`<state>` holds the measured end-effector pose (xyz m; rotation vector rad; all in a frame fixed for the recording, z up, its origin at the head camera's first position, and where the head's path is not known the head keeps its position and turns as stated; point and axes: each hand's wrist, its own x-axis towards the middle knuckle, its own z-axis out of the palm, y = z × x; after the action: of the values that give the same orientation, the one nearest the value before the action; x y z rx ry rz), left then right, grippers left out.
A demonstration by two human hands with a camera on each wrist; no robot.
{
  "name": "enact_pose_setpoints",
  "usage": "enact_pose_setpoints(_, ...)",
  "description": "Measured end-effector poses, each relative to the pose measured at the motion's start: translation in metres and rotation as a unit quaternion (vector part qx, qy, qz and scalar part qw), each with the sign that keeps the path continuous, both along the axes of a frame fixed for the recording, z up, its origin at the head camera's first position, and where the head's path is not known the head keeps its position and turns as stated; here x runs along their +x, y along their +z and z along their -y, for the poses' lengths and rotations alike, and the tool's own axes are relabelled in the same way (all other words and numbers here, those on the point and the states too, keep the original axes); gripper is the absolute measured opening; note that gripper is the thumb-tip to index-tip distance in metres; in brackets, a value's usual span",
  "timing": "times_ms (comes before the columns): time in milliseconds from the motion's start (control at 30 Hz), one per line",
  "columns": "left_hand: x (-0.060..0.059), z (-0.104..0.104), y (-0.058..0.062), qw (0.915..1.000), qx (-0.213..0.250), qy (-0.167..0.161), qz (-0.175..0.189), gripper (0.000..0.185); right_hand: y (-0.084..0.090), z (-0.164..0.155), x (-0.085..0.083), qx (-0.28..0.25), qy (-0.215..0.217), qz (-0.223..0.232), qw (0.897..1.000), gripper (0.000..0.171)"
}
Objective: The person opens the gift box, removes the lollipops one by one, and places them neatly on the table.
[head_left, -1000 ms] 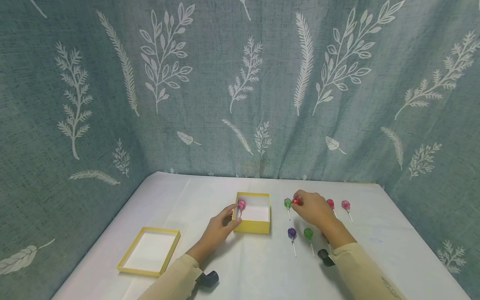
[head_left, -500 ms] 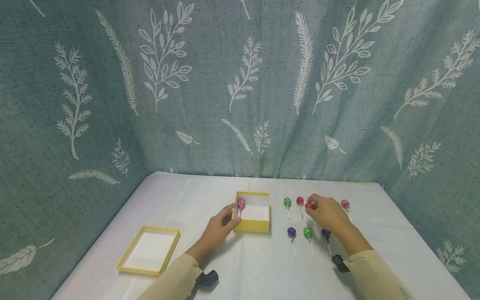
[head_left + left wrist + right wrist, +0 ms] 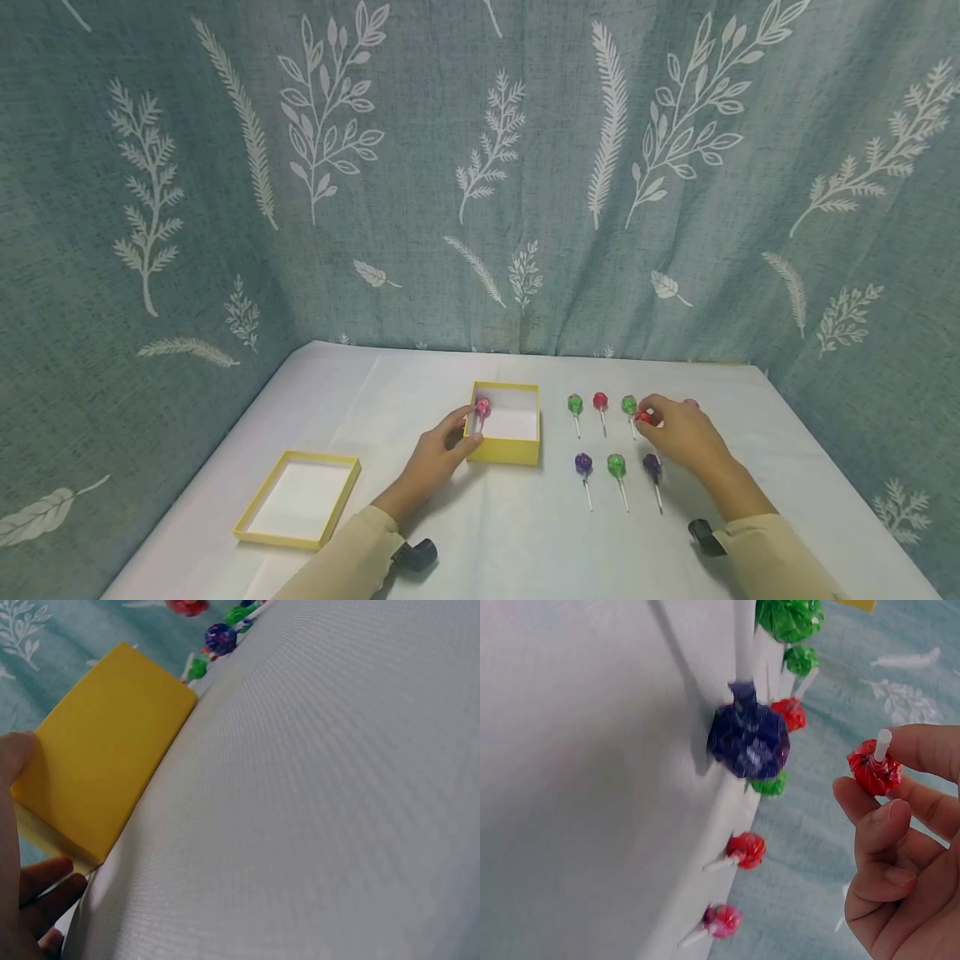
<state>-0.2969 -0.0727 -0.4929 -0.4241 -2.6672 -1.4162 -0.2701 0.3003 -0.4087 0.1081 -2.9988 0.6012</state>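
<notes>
My left hand (image 3: 438,454) grips the left front corner of an open yellow box (image 3: 510,452), with the thumb at the front. A pink lollipop (image 3: 483,407) is inside the box, by its left wall. My right hand (image 3: 690,433) pinches a red lollipop (image 3: 875,769) by its wrapped head; in the right wrist view its white stick points toward the camera. Close to that hand lies a green lollipop (image 3: 628,405), and a purple lollipop (image 3: 652,467) lies nearer the front. Behind the right hand a pink lollipop (image 3: 692,403) is mostly hidden.
More lollipops lie in two rows right of the box: a green one (image 3: 574,404), a red one (image 3: 601,402), a purple one (image 3: 583,465) and another green one (image 3: 617,466). The yellow box lid (image 3: 347,500) lies on the white tablecloth at the left. A patterned curtain (image 3: 420,167) hangs behind.
My right hand has moved rightward along the back row with the red lollipop, uncovering a red and a green lollipop and the purple one in front. My left hand stays on the box.
</notes>
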Motion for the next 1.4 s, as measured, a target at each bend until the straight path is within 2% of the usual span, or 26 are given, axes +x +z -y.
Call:
enact_pose_setpoints(200, -0.001, 0.001, -0.001, 1.0, 0.002, -0.004, -0.005, 0.053, 0.0, -0.012, 0.005, 0.003, 0.011, -0.032, 0.999, 0.03)
enact_pose_setpoints(300, -0.001, 0.001, -0.001, 1.0, 0.001, -0.004, -0.004, 0.053, -0.001, -0.016, 0.008, 0.003, 0.007, -0.031, 1.0, 0.031)
enact_pose_setpoints(633, -0.001, 0.0, -0.001, 1.0, -0.004, 0.004, -0.004, 0.052, -0.011, -0.033, 0.015, -0.01, -0.016, -0.008, 1.0, 0.024)
enact_pose_setpoints(933, 0.001, 0.0, 0.001, 1.0, -0.007, 0.002, -0.006, 0.053, -0.018, -0.042, 0.021, -0.005, -0.031, 0.012, 0.999, 0.027)
enact_pose_setpoints(1400, 0.001, 0.0, 0.001, 1.0, 0.0, -0.002, -0.008, 0.052, -0.02, -0.054, 0.025, 0.0, -0.026, 0.064, 0.998, 0.026)
